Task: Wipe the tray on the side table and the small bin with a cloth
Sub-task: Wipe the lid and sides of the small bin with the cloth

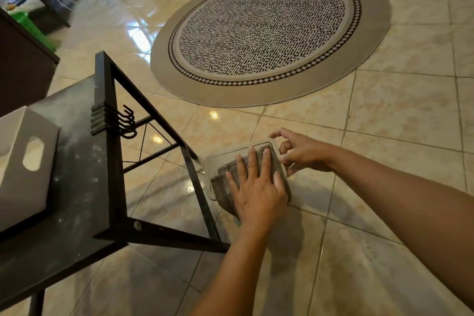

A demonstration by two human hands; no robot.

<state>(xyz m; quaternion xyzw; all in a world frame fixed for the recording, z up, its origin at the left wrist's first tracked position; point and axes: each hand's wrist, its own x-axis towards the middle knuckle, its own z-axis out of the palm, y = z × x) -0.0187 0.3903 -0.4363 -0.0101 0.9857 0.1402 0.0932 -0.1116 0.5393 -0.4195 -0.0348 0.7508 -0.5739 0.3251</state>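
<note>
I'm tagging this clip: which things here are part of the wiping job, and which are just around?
In use: flat beige plastic tray, folded grey cloth, left hand pressing it, right hand steadying the tray, black metal side table.

Just around: round patterned rug, white box with handle cutout, black hooks.

Warm, yellowish indoor light, moderately bright. Glossy floor tiles (400,115) throw small hot glints near the table frame (156,139) and a broader white sheen at upper left of the rug (266,33). Soft shadows of both arms fall on the tiles below them. Strong wide-angle bending toward the edges; far upper-left corner dim, smeared. Centre reasonably sharp, slightly soft.
</note>
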